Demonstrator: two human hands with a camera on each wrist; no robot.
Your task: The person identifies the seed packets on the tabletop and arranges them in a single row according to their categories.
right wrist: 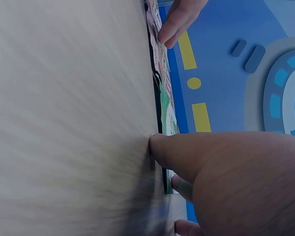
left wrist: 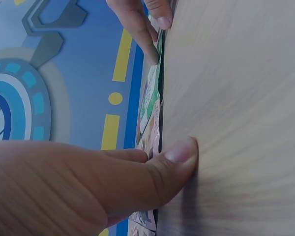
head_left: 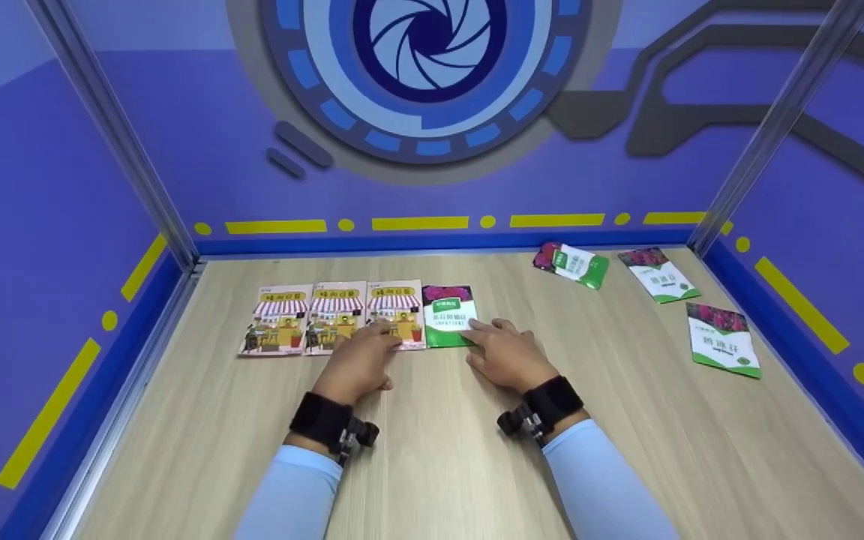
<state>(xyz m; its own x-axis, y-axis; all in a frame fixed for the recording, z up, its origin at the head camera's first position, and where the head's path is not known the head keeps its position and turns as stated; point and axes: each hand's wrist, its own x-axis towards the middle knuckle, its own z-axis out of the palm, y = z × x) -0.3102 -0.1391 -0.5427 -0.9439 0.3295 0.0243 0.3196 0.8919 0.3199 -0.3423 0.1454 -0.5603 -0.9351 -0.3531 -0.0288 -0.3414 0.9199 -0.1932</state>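
Note:
Three pink packets with a striped-awning shop picture, the left one [head_left: 271, 311], the middle one [head_left: 337, 306] and the right one [head_left: 393, 304], lie in a row on the table. A green and white seed packet [head_left: 447, 319] with a flower photo lies flat against the row's right end. My left hand [head_left: 357, 365] rests its fingertips on the right pink packet, thumb [left wrist: 179, 155] held out to the side. At the seed packet's right edge, the fingers of my right hand [head_left: 508, 355] touch it; its thumb [right wrist: 162, 147] is down by the table.
Apart from the row lie three more seed packets: one at the back [head_left: 580, 265], one at the back right [head_left: 659, 275] and one at the right [head_left: 723, 340]. Blue-purple panels with metal corner posts [head_left: 777, 120] enclose the wooden table [head_left: 432, 450] at the back and both sides.

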